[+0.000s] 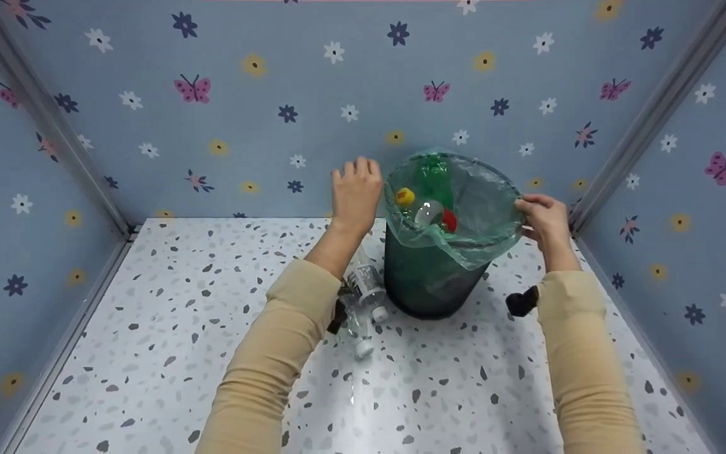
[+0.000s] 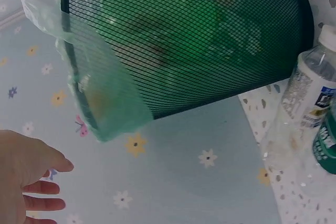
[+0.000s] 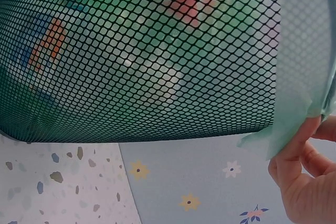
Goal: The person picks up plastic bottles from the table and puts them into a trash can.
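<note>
A dark mesh bin [image 1: 429,277] [image 2: 210,40] [image 3: 136,56] stands on the speckled table, lined with a green plastic bag [image 1: 483,208] [image 2: 100,98] [image 3: 304,98] and holding bottles with yellow and red caps. My left hand [image 1: 355,192] [image 2: 26,177] hovers just left of the rim, fingers relaxed, holding nothing. My right hand [image 1: 542,217] [image 3: 302,179] pinches the bag's folded-over edge at the right side of the rim.
Two clear plastic bottles [image 1: 363,302] [image 2: 302,103] lie on the table at the bin's left foot, under my left forearm. Flowered blue walls [image 1: 275,113] close in the table on three sides. The speckled tabletop [image 1: 167,328] stretches to the left and front.
</note>
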